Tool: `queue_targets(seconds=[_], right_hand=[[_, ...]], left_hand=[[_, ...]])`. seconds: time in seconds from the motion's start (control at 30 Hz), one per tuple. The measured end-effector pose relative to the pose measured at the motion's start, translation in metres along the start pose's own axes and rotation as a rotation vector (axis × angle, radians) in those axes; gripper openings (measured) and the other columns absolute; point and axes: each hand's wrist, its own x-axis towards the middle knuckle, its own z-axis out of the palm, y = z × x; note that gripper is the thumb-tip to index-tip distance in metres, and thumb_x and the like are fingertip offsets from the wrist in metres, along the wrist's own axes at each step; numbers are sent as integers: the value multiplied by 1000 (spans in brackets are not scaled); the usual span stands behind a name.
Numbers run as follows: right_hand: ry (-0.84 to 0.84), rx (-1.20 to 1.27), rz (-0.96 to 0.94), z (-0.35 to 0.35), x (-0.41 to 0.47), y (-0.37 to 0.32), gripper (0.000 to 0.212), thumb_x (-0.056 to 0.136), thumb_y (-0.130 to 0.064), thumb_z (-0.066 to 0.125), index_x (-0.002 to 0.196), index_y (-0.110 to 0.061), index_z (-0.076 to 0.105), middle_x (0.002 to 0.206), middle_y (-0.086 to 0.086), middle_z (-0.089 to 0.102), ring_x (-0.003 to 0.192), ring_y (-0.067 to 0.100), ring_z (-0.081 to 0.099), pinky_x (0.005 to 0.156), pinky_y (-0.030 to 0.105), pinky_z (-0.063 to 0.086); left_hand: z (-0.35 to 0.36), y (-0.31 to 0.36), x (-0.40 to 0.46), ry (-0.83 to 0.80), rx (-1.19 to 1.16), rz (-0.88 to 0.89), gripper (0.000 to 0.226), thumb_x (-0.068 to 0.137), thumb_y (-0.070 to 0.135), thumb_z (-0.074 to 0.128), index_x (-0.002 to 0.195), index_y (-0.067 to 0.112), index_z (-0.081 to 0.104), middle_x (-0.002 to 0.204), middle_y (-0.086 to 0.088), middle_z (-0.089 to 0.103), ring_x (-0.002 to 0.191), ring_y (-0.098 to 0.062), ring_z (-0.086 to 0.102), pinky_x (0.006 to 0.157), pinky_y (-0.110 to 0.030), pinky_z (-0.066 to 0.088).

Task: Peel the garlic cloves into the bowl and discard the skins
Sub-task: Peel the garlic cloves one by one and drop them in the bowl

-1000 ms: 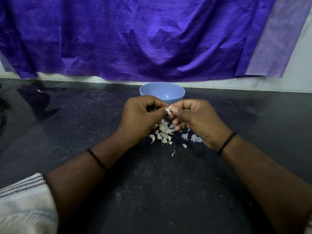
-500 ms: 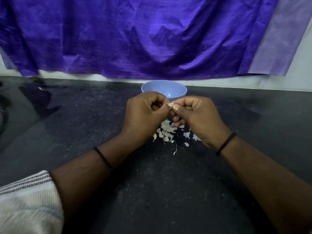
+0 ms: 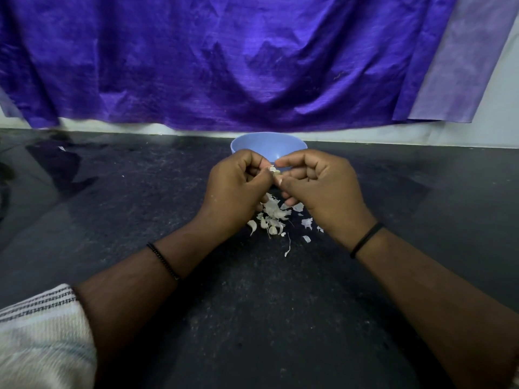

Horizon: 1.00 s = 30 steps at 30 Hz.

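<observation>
Just in front of the blue bowl (image 3: 269, 146), head view: both hands meet knuckle to knuckle above the dark stone counter (image 3: 140, 192). Left hand (image 3: 234, 192) has its fingers curled in, thumb and forefinger pinching a garlic clove (image 3: 274, 171). Right hand (image 3: 323, 189) is curled likewise, thumb tip and forefinger pinching the same clove from the other side. Clove pale, mostly hidden between the fingertips; how much skin is on it cannot be told.

Below the hands, nearer the person than the bowl, a loose heap of garlic skins (image 3: 273, 213) lies on the counter, with a few stray flakes to its right and one thin curl closest to the person. Bowl interior mostly hidden by the hands; contents cannot be told.

Behind the bowl, a purple cloth (image 3: 224, 60) hangs down the wall to just above its rim. Each wrist carries a thin black band; a striped pale sleeve (image 3: 42, 335) covers the left upper forearm.
</observation>
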Motion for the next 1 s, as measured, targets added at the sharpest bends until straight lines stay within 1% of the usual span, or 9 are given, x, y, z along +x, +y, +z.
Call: queue_targets(seconds=[0.1,0.33,0.47,0.57,0.6,0.67,0.73,0.87,1.0], right_hand=[[9,-14,-2,0,0,0,7,86,-6,76,91,-10,73,73,4,73,60,15,68,58,29,60],[55,83,-32,-3,4,-1,7,88,-5,74,95,-7,71,77,11,73,62,19,69,60,31,60],[55,280,-3,-6,6,-7,8,90,0,69,97,-5,68,84,17,72,63,15,65,58,26,58],[15,306,49,-8,6,-5,9,90,-1,69,97,-6,69,82,9,70,64,12,62,58,23,55],[4,293,55,-8,6,-4,9,90,-2,69,97,-7,70,81,6,70,64,12,61,58,23,54],[-6,263,59,-7,5,-2,9,89,-3,70,97,-7,70,81,5,70,64,12,61,58,24,53],[-9,231,61,-7,6,-1,9,90,-3,70,99,-4,70,82,9,70,64,13,60,58,24,53],[-24,165,58,-7,5,0,9,89,-4,71,99,-3,70,84,16,71,63,13,60,57,24,53],[-46,115,56,-6,4,2,10,89,-4,71,99,-2,70,89,25,69,65,15,61,57,24,53]], left_hand=[[-1,0,1,-12,-15,-17,12,93,5,63,82,10,64,57,1,62,46,-11,57,45,-30,50],[-3,-3,3,17,-23,-76,9,95,8,62,86,11,63,55,0,62,50,-22,59,49,-41,53],[-4,-4,2,-3,105,-27,13,94,12,65,81,11,65,52,3,61,42,-7,55,43,-25,46],[-5,-4,0,-16,210,1,33,101,25,56,72,11,64,53,-1,62,41,-4,52,49,-24,43],[-6,-4,1,-2,226,9,35,102,24,54,72,10,64,55,-2,63,44,-6,53,52,-26,44],[-7,-4,2,18,269,30,16,96,11,56,83,13,65,71,1,65,57,-9,57,58,-32,48],[-8,-2,2,13,345,54,22,88,1,58,96,20,65,87,6,62,70,-5,55,64,-27,47],[-9,-2,0,-18,504,102,21,89,16,58,75,14,74,84,3,62,75,-7,55,69,-26,44],[-7,-5,2,-44,559,91,31,95,22,49,67,11,57,76,-4,55,72,-16,53,60,-34,41]])
